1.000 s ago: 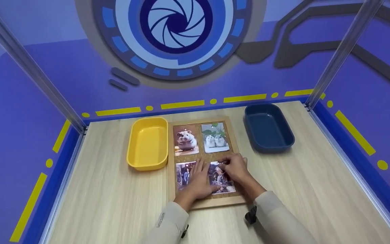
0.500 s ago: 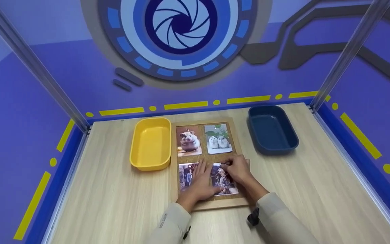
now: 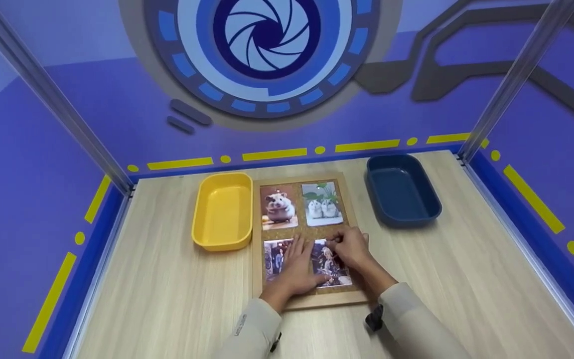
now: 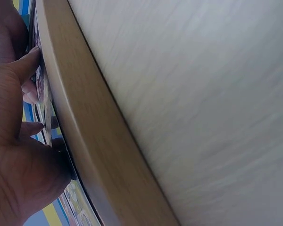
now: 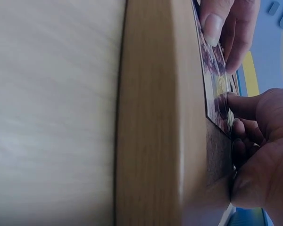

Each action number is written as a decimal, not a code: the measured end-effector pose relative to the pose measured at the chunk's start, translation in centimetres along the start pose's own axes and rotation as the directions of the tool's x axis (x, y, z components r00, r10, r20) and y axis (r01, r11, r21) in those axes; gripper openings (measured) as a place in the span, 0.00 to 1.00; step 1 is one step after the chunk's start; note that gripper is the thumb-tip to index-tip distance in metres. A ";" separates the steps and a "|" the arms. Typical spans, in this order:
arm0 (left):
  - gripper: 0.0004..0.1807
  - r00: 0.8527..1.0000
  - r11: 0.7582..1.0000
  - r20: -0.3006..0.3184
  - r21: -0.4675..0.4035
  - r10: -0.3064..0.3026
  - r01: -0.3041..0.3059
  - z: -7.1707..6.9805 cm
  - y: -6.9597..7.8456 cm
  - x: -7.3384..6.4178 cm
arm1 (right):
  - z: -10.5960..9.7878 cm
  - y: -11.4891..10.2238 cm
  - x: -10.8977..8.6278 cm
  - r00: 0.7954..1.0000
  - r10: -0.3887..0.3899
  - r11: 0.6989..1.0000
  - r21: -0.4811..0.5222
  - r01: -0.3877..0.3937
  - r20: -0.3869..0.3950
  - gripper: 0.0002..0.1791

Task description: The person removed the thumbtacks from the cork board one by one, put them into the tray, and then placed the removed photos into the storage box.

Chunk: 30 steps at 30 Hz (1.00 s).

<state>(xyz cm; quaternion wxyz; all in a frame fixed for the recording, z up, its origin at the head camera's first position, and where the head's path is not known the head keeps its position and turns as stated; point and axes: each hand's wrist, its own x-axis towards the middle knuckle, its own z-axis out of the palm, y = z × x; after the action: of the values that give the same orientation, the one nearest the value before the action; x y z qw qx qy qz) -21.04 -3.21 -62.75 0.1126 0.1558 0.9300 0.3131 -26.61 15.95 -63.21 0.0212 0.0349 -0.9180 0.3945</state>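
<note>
A wood-framed cork board (image 3: 277,233) lies on the table with photos on it. My left hand (image 3: 297,271) lies over the two lower photos, fingers spread and straight across the lower left photo (image 3: 273,257), thumb on the lower right photo (image 3: 334,271). At the top edge of that lower right photo, my right hand (image 3: 354,248) has its fingers curled and pinches a small push pin, mostly hidden by the fingertips. Above are a hamster photo (image 3: 279,209) and a photo of two hamsters (image 3: 323,208), each with a small shiny pin at its top.
A yellow tray (image 3: 198,219) stands just left of the board. To the right, a little apart from it, is a dark blue tray (image 3: 434,212). Printed panels (image 3: 267,134) and metal posts (image 3: 506,85) enclose the back and sides of the table (image 3: 167,294).
The head view has shifted slightly, so everything appears a little further right. Both hands keep the same places on the board.
</note>
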 end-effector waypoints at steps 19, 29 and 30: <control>0.61 1.000 1.000 -0.006 -0.012 -0.002 0.002 -0.1 -0.2 -0.2 | 0.1 0.1 0.0 0.999 -0.033 0.999 -0.022 0.033 0.004 0.07; 0.61 1.000 1.000 -0.008 -0.012 0.001 -0.001 0.1 0.0 -0.1 | 0.0 0.1 -0.1 0.999 -0.034 0.999 0.004 0.034 -0.002 0.08; 0.61 1.000 1.000 -0.007 -0.012 0.002 -0.002 0.1 0.0 -0.1 | 0.0 0.1 -0.1 0.999 -0.035 0.999 0.004 0.035 -0.003 0.08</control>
<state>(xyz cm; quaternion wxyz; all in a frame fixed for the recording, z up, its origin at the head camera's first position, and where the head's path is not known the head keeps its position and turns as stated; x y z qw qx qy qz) -20.94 -3.19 -62.78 0.1100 0.1551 0.9284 0.3192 -26.53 16.07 -63.28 0.0291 0.0505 -0.9164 0.3961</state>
